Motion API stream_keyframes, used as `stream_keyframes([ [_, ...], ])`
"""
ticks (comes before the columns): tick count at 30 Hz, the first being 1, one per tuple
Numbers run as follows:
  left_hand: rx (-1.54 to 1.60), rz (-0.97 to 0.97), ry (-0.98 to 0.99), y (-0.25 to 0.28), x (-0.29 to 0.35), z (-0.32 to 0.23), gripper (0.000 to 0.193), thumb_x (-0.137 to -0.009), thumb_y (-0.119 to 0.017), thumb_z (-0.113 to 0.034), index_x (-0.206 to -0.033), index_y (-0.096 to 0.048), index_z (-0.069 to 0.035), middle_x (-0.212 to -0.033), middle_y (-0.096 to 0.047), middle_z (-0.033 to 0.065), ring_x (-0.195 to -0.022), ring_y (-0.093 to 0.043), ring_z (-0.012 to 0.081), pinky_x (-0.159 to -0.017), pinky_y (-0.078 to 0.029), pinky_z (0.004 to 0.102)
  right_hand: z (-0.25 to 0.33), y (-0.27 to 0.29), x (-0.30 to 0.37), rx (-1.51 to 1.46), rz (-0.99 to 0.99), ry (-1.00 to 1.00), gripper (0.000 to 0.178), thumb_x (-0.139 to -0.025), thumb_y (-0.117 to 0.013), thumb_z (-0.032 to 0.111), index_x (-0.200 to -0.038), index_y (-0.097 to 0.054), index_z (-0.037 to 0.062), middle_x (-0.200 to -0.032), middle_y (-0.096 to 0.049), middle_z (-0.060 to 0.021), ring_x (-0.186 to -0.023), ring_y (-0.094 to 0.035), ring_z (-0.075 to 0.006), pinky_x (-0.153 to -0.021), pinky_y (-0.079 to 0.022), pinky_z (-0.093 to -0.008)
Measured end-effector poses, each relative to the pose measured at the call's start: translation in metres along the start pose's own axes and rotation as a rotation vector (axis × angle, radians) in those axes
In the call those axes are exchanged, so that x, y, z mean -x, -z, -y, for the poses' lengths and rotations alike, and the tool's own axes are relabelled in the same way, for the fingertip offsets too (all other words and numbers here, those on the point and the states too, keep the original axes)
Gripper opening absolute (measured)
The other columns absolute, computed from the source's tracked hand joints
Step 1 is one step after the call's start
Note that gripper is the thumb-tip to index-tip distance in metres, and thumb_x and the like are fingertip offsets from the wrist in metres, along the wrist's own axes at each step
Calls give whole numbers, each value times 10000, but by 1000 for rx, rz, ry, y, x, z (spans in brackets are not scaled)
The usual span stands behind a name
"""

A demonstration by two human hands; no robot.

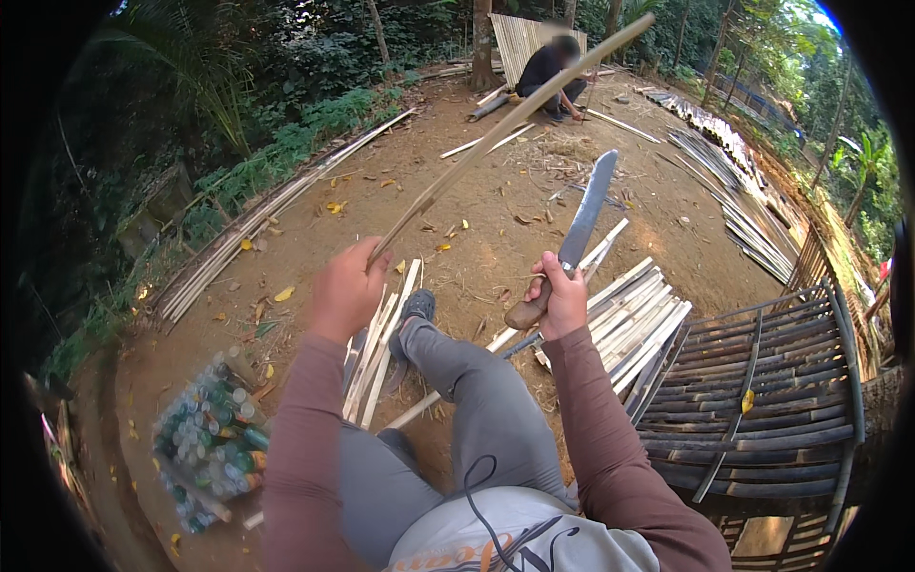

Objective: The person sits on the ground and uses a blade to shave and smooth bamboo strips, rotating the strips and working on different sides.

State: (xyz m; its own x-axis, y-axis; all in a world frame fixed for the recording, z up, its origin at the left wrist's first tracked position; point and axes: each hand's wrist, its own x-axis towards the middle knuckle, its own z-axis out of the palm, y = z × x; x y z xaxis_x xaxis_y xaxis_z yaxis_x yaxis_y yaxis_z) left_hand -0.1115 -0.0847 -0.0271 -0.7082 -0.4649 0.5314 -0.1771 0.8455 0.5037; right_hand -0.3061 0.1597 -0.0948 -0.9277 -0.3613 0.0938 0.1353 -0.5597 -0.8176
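My left hand (345,288) is closed around the near end of a long bamboo strip (496,141). The strip slants up and away to the right, its far end high over the ground. In my right hand (564,297) is a machete (589,210) with a wooden handle, its broad blade pointing up and away. Blade and strip are apart. Below my left hand, several split bamboo slats (376,367) lie beside my foot. A larger pile of pale slats (629,329) lies just right of my right hand.
A bamboo rack (753,419) stands at my right. Plastic bottles (214,443) are heaped at lower left. Long poles (276,214) lie along the left edge of the dirt. Farther off, a person (553,76) crouches near a slatted panel (519,48). More strips (734,191) lie at far right.
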Motion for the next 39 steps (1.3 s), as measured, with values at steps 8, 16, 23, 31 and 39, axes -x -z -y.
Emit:
stream_keyframes([
  [8, 957, -243, -31, 17, -48, -48, 370, -1142, -503, -355, -1285, -594, -26, -842, -601, 21, -742, -582, 106, -692, -509, 264, -15, -35, 36, 170, 203, -56, 317, -946, -810, 167, -1052, -536, 48, -1205, -744, -194, -565, -628, -146, -523, -536, -309],
  [16, 1245, -445, 2, 10, -25, -67, 374, -1155, -462, -350, -1328, -479, -19, -879, -566, 56, -781, -569, 141, -724, -520, 298, -4, -59, 59, 236, 358, -152, 258, -934, -789, 78, -968, -535, 58, -1317, -697, -246, -566, -616, -104, -527, -542, -287],
  [23, 1272, -362, 57, -16, -10, -60, 447, -1149, -471, -395, -1383, -458, -15, -935, -621, 86, -854, -627, 164, -808, -546, 325, -5, -63, 69, 416, 348, -156, 198, -927, -806, 90, -939, -620, 24, -726, -634, -5, -537, -585, -79, -492, -477, -269],
  [31, 1184, -328, -12, 79, -38, -9, 797, -1100, -405, -610, -1565, -326, 32, -1500, -506, 283, -1387, -526, 373, -1195, -418, 473, -4, -14, 44, 544, 162, 84, 151, -917, -800, 74, -945, -657, 34, -713, -627, 23, -534, -562, -54, -502, -456, -260],
  [39, 1175, -357, 318, 140, 8, 52, 468, -1118, -558, -318, -1465, -495, -11, -1312, -657, 144, -1224, -659, 260, -1013, -560, 392, 1, 53, 25, 935, 178, 280, 153, -873, -830, 70, -928, -695, 25, -766, -670, -34, -709, -615, -122, -685, -518, -307],
])
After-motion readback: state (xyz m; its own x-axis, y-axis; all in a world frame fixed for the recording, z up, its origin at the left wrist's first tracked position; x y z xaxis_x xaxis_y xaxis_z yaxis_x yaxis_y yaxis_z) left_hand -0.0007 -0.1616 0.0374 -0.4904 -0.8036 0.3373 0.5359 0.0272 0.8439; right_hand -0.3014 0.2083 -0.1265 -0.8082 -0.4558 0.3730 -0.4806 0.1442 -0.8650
